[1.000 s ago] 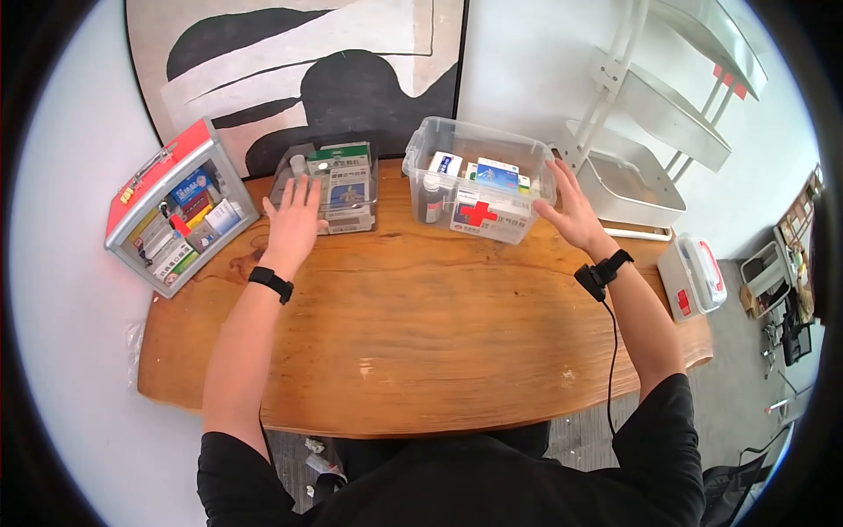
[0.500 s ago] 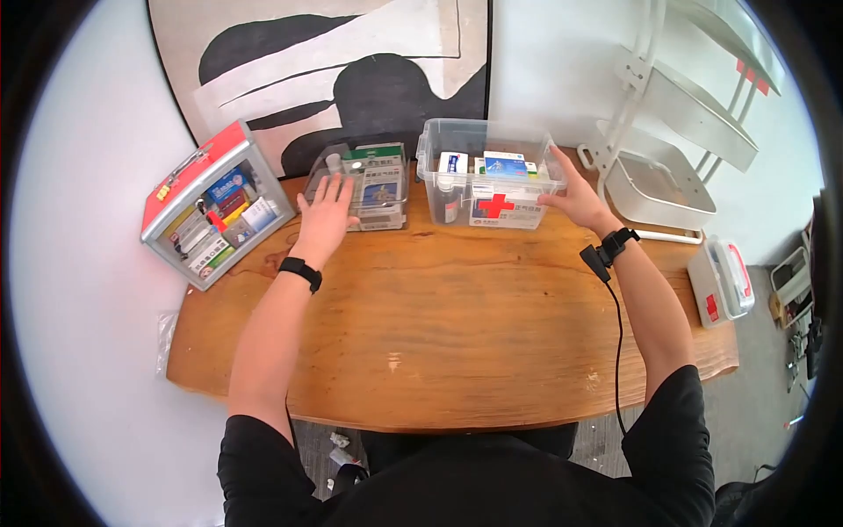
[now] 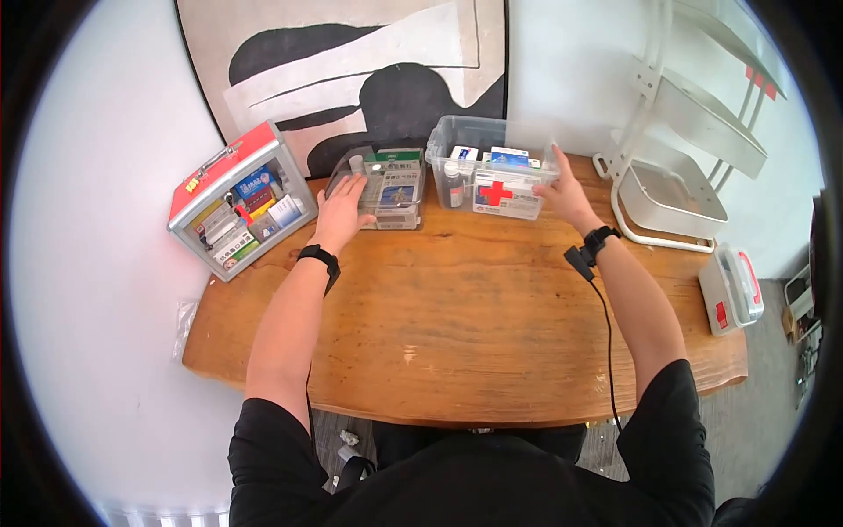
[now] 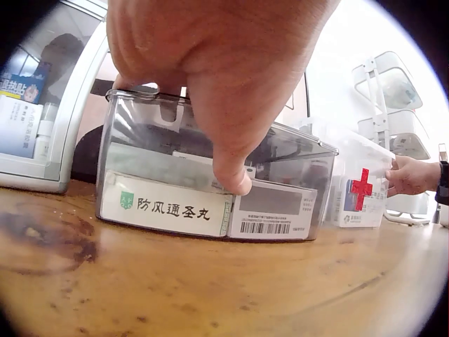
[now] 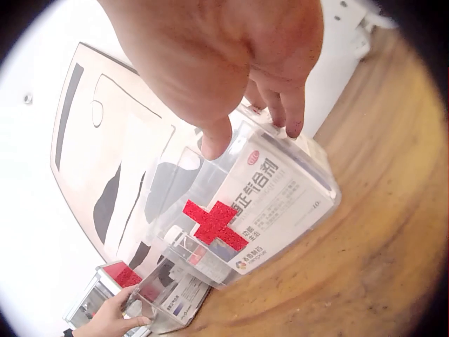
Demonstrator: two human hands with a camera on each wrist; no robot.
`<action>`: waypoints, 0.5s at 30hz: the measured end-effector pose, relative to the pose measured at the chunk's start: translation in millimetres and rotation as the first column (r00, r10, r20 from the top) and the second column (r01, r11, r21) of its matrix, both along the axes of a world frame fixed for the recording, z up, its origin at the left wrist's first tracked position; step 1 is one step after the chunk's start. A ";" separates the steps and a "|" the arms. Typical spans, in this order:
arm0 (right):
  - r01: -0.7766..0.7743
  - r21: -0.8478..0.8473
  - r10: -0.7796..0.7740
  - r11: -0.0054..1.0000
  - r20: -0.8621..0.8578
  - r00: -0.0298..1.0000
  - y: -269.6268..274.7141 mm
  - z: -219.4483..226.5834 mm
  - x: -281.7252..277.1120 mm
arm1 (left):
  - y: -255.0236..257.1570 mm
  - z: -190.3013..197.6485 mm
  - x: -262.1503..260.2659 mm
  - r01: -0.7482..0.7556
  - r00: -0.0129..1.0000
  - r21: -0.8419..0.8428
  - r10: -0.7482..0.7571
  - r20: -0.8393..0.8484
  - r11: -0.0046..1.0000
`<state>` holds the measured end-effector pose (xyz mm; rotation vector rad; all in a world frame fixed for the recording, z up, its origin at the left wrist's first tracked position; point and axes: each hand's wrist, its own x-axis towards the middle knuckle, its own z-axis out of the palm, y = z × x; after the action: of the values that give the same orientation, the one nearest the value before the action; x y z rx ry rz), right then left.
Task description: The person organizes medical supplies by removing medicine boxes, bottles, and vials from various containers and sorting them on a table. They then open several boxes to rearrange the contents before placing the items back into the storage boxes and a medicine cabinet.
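Over the left end of a smoky see-through bin [image 3: 413, 218] lies my left hand [image 3: 341, 212]. In the left wrist view its thumb [image 4: 231, 165] presses the front wall, with the other fingers over the rim. Medicine boxes and a bottle are inside the bin. My right hand [image 3: 567, 198] holds the right end of a clear box [image 3: 443, 158] marked with a red cross [image 3: 496, 193]. The right wrist view shows the thumb [image 5: 216, 139] at the front wall and fingertips [image 5: 293, 125] at the end wall. White medicine boxes and a bottle stand inside.
A red and silver medicine case [image 3: 224, 165] stands at the left. A white shelf rack [image 3: 672, 198] is at the back right, and a small white first-aid box [image 3: 731, 290] at the table's right edge. A framed picture [image 3: 351, 70] leans behind.
The clear box has moved left with my right hand, narrowing the gap to the smoky bin. My left hand has settled onto the bin's left end. The head view has shifted.
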<state>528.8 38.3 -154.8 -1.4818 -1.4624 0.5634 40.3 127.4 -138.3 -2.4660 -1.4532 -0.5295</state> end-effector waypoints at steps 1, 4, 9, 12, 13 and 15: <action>0.013 0.055 -0.013 0.998 0.011 1.000 4.4 -4.3 -3.0 | -0.4 0.5 1.2 -0.001 1.000 -0.001 0.001 0.010 1.000; 0.016 0.058 -0.020 0.998 0.055 0.998 -5.6 13.5 -5.7 | -5.8 2.2 -0.4 -0.022 1.000 -0.012 0.022 0.009 1.000; -0.094 0.019 0.089 0.995 0.178 0.980 -7.6 18.1 -3.0 | -9.4 0.8 -22.9 -0.013 1.000 -0.009 0.014 0.013 1.000; -0.155 -0.043 0.157 0.987 0.049 0.986 -1.2 19.7 -2.7 | -9.3 9.1 -35.8 0.005 0.999 -0.063 -0.003 0.035 0.998; -0.162 -0.045 0.164 0.986 0.048 0.985 -2.3 21.7 -3.1 | -8.9 9.5 -38.3 -0.013 0.999 -0.066 0.016 0.034 0.998; -0.190 -0.036 0.189 0.981 -0.037 0.981 -7.2 24.5 -4.4 | -6.6 8.4 -41.8 -0.038 0.999 -0.072 0.041 0.031 0.997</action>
<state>524.4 31.1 -130.2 -1.3641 -1.5846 0.7330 -1.5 120.8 -129.9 -2.4882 -1.5562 -0.5213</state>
